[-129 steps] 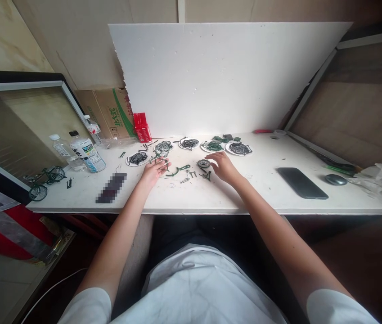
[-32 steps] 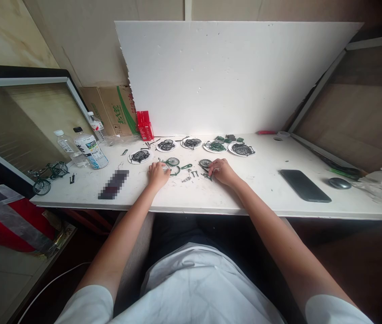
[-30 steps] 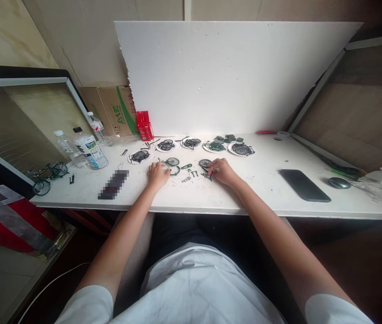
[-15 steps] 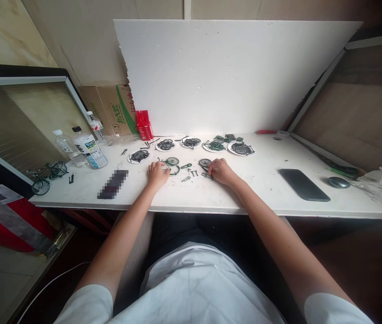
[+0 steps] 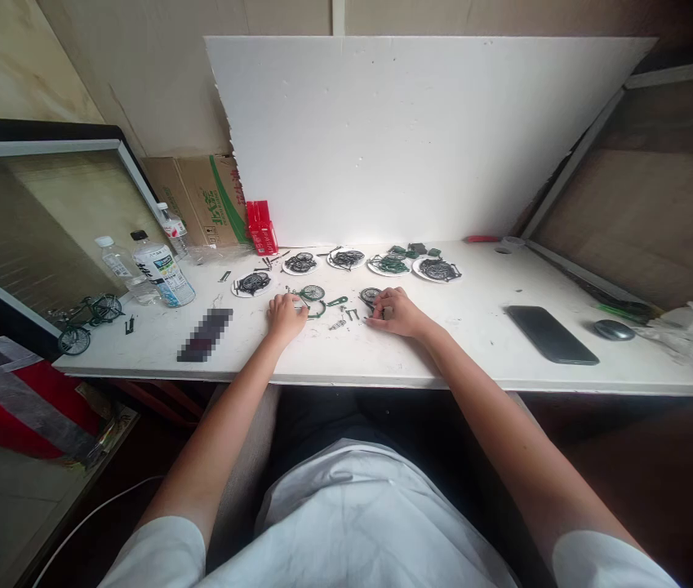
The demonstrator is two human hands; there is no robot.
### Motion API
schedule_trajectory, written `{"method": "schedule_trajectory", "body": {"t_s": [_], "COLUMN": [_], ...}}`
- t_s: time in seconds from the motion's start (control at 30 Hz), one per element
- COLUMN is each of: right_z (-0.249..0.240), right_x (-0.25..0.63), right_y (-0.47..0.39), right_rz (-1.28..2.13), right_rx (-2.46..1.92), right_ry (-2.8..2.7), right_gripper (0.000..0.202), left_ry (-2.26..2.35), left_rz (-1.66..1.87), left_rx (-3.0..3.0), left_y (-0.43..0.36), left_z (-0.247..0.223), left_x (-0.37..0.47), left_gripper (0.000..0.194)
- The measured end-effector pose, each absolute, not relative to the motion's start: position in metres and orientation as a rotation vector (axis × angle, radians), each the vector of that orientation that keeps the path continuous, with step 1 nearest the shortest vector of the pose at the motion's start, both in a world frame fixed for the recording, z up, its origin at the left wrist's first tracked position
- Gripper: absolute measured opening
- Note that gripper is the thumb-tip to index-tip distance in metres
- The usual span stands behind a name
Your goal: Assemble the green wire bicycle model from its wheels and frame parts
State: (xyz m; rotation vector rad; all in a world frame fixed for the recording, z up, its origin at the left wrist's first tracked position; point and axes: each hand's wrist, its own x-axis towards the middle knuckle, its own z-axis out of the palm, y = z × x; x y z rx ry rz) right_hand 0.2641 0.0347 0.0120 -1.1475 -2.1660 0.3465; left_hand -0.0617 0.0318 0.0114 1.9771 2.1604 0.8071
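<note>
My left hand (image 5: 286,317) rests on the white table, its fingertips at the left edge of a green part (image 5: 317,313); whether they grip it is unclear. Just behind lies a small spoked wheel (image 5: 313,292). My right hand (image 5: 396,312) is on the table with bent fingers over small dark parts, beside another spoked wheel (image 5: 370,296); what its fingers hold, if anything, is too small to tell. Between the hands lie a green piece (image 5: 338,301) and several tiny grey parts (image 5: 338,324).
Several white plates of small parts, one with green pieces (image 5: 390,264), line the back. A model bicycle (image 5: 90,314), bottles (image 5: 164,273) and a blurred dark object (image 5: 205,335) are left. A phone (image 5: 551,335) and a mouse (image 5: 615,331) are right.
My right hand has shifted slightly, its fingers now reaching further left over the small parts. My left hand has barely moved.
</note>
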Motion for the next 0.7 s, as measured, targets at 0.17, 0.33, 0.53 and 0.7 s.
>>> {"method": "schedule_trajectory", "body": {"t_s": [0.17,0.33,0.53,0.7], "right_z": [0.0079,0.006,0.0061,0.0097], "right_x": [0.2654,0.2651,0.2658,0.2647], "right_y": [0.0379,0.0385,0.0379,0.0361], "right_rz": [0.403,0.394,0.417,0.462], "right_rx": [-1.156,-1.126,-1.101,-1.093], "right_ry": [-2.119,-2.096,-2.107,-2.123], "right_gripper": [0.024,0.023,0.023,0.022], "left_ry": [2.155,2.158,2.143,2.138], "left_rz": [0.817,0.816,0.849,0.865], "left_rx": [1.988,1.987,1.948,1.925], "left_y": [0.0331,0.0335,0.0334,0.0334], "left_z": [0.0093,0.009,0.0107,0.0116], "left_x": [-0.0625,-0.0629,-0.0622,-0.0616], "left_gripper": [0.031,0.031,0.029,0.028]}}
